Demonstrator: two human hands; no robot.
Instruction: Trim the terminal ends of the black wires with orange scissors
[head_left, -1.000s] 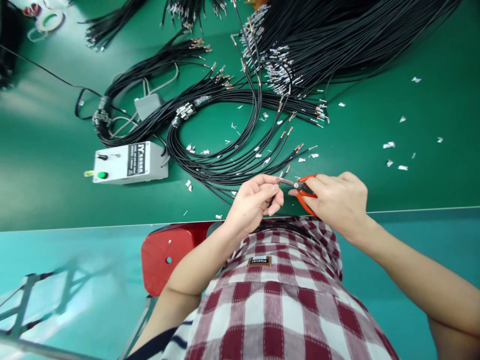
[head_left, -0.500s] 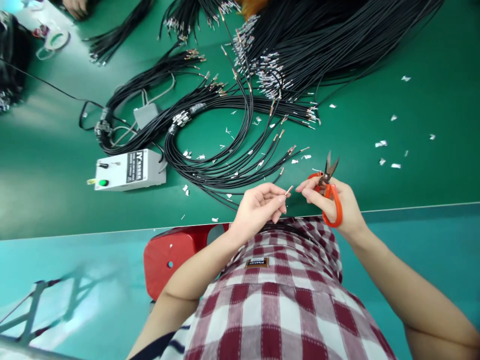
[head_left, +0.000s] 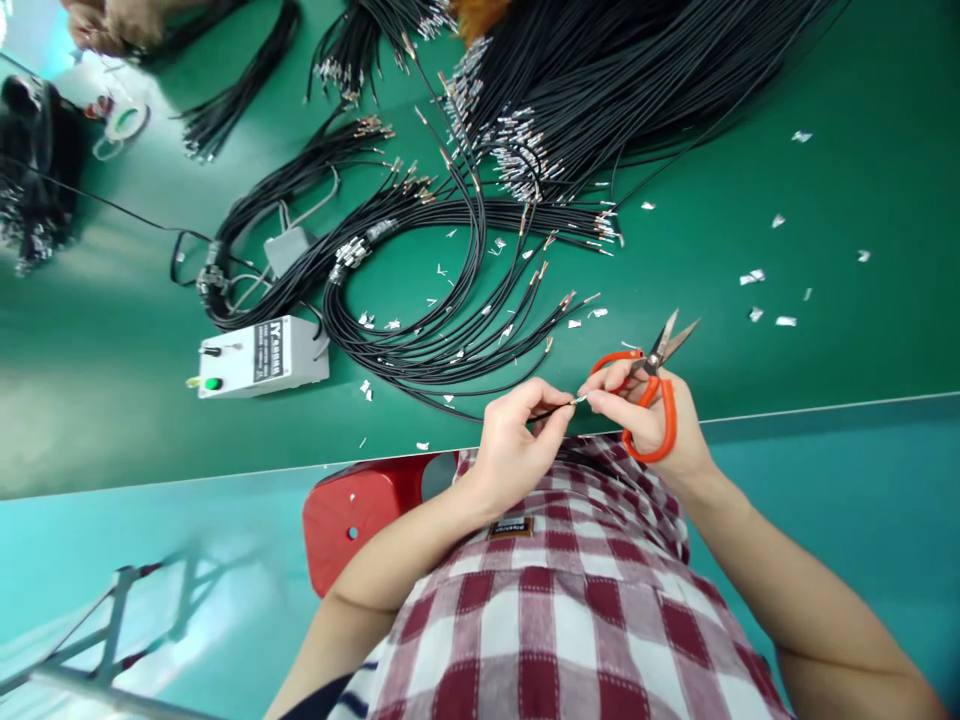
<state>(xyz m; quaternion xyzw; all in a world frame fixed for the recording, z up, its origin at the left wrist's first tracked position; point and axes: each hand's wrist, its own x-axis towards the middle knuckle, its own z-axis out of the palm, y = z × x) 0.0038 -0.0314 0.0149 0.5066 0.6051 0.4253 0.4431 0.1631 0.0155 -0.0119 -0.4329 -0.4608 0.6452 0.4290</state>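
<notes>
Near the front edge of the green table, my left hand (head_left: 521,435) pinches a thin black cable (head_left: 546,413) close to its stripped end. My right hand (head_left: 664,415) carries orange-handled scissors (head_left: 654,362), their blades parted and pointing away from me. The thumb and forefinger of that same hand meet the pale cable tip (head_left: 580,399), so both hands come together at it. Beyond them, a looped bundle of black cables (head_left: 420,365) spreads its bare copper ends toward my hands.
A white control box (head_left: 262,357) with a green button stands at the left. Large cable piles (head_left: 637,80) lie at the back, and white scraps (head_left: 752,277) dot the table (head_left: 862,350). A red stool (head_left: 360,520) is below the edge. Another person's hand (head_left: 97,28) shows far left.
My right hand has moved left to the cable end, its fingertips now touching the tip. The scissor blades have spread wider. The whole view has shifted slightly.
</notes>
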